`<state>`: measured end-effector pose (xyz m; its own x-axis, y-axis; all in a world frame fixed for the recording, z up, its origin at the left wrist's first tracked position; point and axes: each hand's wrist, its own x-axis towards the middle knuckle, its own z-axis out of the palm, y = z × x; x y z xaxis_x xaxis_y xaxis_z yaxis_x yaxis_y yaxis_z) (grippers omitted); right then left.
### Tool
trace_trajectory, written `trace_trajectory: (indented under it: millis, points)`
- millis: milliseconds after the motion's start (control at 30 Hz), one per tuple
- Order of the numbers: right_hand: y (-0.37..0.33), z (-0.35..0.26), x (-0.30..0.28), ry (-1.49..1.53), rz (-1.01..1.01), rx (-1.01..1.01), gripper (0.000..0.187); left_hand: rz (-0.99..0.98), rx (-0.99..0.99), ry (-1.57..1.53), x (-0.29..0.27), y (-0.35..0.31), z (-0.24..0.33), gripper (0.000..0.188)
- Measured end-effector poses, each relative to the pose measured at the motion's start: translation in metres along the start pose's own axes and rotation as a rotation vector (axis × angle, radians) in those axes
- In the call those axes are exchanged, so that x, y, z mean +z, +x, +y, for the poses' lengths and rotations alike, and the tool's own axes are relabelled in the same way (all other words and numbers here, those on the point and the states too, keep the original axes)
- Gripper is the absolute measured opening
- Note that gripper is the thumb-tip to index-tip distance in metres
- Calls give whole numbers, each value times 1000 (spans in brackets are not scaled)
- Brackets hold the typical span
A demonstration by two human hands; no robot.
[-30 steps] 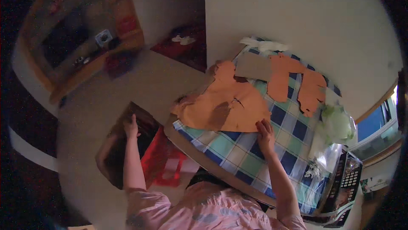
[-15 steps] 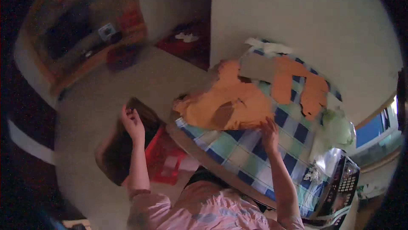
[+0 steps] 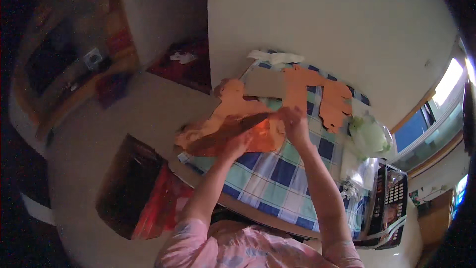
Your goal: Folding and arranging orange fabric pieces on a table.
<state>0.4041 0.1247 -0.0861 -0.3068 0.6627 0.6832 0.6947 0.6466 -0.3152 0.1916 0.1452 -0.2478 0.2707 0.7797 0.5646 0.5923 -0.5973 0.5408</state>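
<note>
A large orange garment (image 3: 210,136) lies spread over the near left part of the checked cloth (image 3: 267,188). My right hand (image 3: 295,122) has its fingers closed on the garment's right side, and the fabric there is raised. Against the garment's near part is my left hand (image 3: 239,145), reaching in where the raised fabric glows bright orange; its fingers are partly hidden and blurred. A second orange piece of clothing (image 3: 336,103), shaped like trousers, lies flat farther right. Between the two is a flat grey-beige piece (image 3: 265,81).
At the cloth's right side stand a pale green bag-like bundle (image 3: 369,136) and a black device with rows of light keys (image 3: 394,196). White fabric (image 3: 275,57) lies at the far edge by the wall. On the left are a dark box (image 3: 130,186) and a red bag (image 3: 158,206).
My left hand has moved from above the dark box rightward to the orange garment. My right hand has moved up the garment and now raises its side. The view has shifted to the right.
</note>
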Motion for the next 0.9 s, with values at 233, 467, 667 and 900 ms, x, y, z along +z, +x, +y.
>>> trace_trajectory:
  millis: [233,467,667,900]
  points:
    - [48,34,-149,95,378,423,23,-266,-170,352,-30,22,10,44]
    - [31,94,-281,-561,507,437,19,236,-11,-4,-2,25,17,20]
    - [18,-19,-257,-318,426,243,10,93,124,-341,-31,78,140,69]
    - [-96,-87,-170,-305,-30,-62,17,66,314,-208,2,74,178,57]
